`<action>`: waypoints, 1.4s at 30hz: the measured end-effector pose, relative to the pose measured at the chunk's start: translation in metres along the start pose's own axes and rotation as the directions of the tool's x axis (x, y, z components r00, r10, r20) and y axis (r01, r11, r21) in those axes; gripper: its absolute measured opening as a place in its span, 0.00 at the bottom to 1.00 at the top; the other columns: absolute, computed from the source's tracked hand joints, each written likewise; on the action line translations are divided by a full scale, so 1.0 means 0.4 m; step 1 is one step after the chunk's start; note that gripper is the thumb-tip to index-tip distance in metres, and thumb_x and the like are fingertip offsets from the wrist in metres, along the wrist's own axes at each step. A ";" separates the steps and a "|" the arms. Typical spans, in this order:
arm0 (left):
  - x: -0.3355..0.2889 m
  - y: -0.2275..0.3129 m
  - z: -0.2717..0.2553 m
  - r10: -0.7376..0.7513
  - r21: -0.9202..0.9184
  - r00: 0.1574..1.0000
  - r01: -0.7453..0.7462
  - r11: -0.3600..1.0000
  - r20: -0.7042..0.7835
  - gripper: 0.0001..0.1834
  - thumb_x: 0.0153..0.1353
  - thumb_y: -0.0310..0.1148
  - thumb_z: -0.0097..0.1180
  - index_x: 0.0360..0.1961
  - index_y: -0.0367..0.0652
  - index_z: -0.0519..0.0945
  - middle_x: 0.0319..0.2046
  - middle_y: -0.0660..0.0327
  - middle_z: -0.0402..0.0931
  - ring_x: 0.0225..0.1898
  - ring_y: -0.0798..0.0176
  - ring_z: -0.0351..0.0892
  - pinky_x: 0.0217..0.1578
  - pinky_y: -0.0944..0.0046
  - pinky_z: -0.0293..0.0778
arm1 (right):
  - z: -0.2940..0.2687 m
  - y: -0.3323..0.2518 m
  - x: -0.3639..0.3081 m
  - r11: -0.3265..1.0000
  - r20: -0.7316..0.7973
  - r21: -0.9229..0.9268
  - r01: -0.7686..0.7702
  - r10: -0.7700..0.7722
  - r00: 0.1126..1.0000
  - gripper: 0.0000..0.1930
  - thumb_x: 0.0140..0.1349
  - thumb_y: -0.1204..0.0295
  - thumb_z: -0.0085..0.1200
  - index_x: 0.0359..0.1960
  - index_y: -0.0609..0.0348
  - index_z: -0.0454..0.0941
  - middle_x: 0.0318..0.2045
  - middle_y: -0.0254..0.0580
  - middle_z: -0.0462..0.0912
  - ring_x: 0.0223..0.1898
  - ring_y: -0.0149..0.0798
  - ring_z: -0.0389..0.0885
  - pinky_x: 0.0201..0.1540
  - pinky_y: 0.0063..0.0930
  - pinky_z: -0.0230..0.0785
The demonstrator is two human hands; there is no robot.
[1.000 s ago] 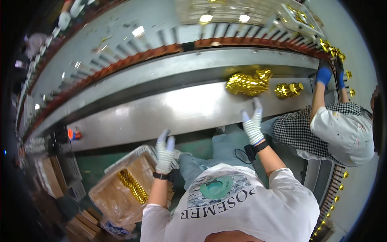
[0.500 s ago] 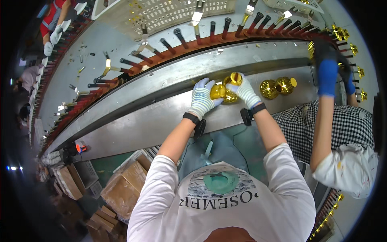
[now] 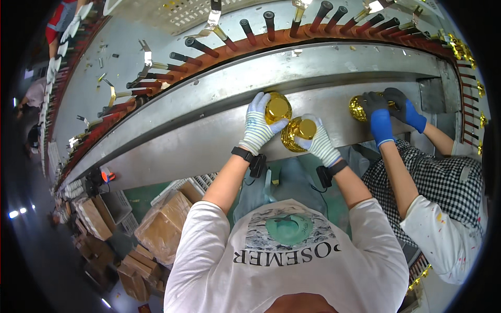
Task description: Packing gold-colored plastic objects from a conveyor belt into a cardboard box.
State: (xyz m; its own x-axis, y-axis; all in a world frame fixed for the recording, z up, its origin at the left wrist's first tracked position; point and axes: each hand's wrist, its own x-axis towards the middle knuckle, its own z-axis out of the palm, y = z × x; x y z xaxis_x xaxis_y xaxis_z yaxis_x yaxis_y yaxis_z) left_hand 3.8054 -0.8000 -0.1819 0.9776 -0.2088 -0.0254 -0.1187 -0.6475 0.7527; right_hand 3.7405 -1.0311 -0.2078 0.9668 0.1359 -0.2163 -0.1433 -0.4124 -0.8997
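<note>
My left hand (image 3: 260, 124), in a striped knit glove, is wrapped round the side of a shiny gold vase-shaped piece (image 3: 278, 108) with a rounded body. Close by, nearer to me, my right hand (image 3: 320, 142), gloved alike, grips a second gold vase-shaped piece (image 3: 293, 133). Its thumb and fingers lie about the flat-ended neck. Both pieces are over the metal bench (image 3: 209, 148); whether they rest on it I cannot tell. My palms and the undersides of the pieces are hidden.
At the right, a co-worker's dark-and-blue gloved hands (image 3: 383, 112) hold a gold piece (image 3: 358, 108) at the bench. Behind the raised metal ledge (image 3: 235, 78) runs a curved line of upright black-tipped rods (image 3: 245, 31). Cardboard boxes (image 3: 164, 221) stand at lower left.
The two gold pieces in my hands have moved apart, the right one toward me, and now show their flat ends. The co-worker's hands have come from the rod line to the bench.
</note>
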 end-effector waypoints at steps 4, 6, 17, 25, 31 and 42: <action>-0.039 0.013 0.000 -0.021 -0.089 0.995 0.013 0.996 -0.093 0.60 0.41 0.50 0.75 0.69 0.33 0.55 0.66 0.37 0.55 0.67 0.39 0.57 0.68 0.50 0.58 | 0.000 -0.012 -0.011 0.992 -0.025 0.081 -0.093 0.096 0.995 0.34 0.42 0.65 0.72 0.52 0.60 0.70 0.48 0.51 0.73 0.52 0.50 0.73 0.57 0.39 0.70; -0.164 -0.026 0.017 -0.269 -0.250 0.961 0.245 0.937 -0.063 0.51 0.52 0.47 0.70 0.68 0.32 0.55 0.66 0.39 0.55 0.66 0.42 0.60 0.67 0.52 0.60 | -0.002 -0.003 -0.026 0.992 -0.029 0.063 -0.113 0.115 0.993 0.34 0.42 0.66 0.72 0.52 0.59 0.71 0.48 0.50 0.72 0.52 0.48 0.74 0.57 0.39 0.71; -0.263 -0.007 0.273 -0.186 -0.611 0.671 0.479 -0.630 0.718 0.35 0.72 0.57 0.41 0.70 0.41 0.61 0.68 0.50 0.63 0.67 0.53 0.65 0.70 0.53 0.59 | 0.026 -0.004 -0.178 0.861 -0.039 0.454 -0.232 0.279 0.960 0.37 0.42 0.73 0.71 0.56 0.59 0.66 0.53 0.46 0.71 0.54 0.42 0.73 0.60 0.36 0.67; 0.026 0.116 0.106 -0.164 -0.825 0.853 0.521 0.221 0.495 0.41 0.71 0.64 0.34 0.71 0.40 0.60 0.67 0.58 0.64 0.66 0.62 0.64 0.68 0.60 0.60 | -0.207 -0.348 -0.010 0.762 -0.268 0.639 0.107 0.091 0.959 0.41 0.42 0.80 0.69 0.62 0.61 0.64 0.57 0.46 0.73 0.56 0.41 0.76 0.62 0.38 0.68; 0.178 -0.178 0.268 -0.611 -0.505 0.748 0.645 0.574 0.260 0.30 0.69 0.63 0.41 0.49 0.45 0.71 0.38 0.64 0.79 0.24 0.58 0.76 0.34 0.57 0.77 | -0.249 -0.240 0.256 0.904 -0.166 0.423 0.059 0.014 0.986 0.31 0.51 0.70 0.70 0.56 0.62 0.70 0.45 0.39 0.79 0.48 0.33 0.77 0.53 0.28 0.71; 0.192 -0.322 0.565 -0.538 -0.661 0.740 0.642 0.387 0.404 0.30 0.68 0.50 0.46 0.55 0.31 0.76 0.53 0.45 0.78 0.55 0.51 0.75 0.58 0.56 0.67 | -0.308 -0.125 0.206 0.846 -0.039 0.533 -0.016 0.043 0.998 0.31 0.55 0.70 0.67 0.60 0.58 0.68 0.52 0.38 0.77 0.53 0.34 0.75 0.58 0.30 0.68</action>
State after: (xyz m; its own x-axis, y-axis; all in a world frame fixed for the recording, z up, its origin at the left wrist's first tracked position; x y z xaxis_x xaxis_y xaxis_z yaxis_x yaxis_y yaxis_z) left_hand 3.8564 -0.8982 -0.4295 0.7172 -0.1024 -0.6893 0.6969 0.1000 0.7102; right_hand 3.8535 -1.1100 -0.1339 0.9672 0.0828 -0.2401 -0.2493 0.1289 -0.9598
